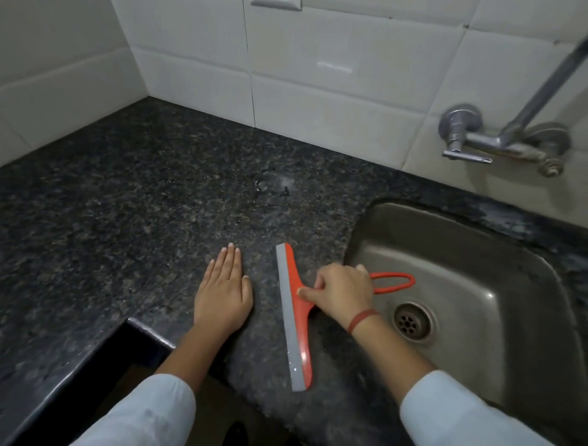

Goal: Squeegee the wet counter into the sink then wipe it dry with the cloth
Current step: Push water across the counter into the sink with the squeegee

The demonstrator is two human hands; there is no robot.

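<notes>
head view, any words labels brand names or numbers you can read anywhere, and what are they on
None: no readable text appears anywhere in this view.
The squeegee, sink, tap, wall tiles and counter show no label, brand or number.
The bright streak on one tile looks like a reflection, not print.

wall tap (pixel 496 140) | white tiles (pixel 334 95) | perhaps a switch plate (pixel 276 3), cropped
</notes>
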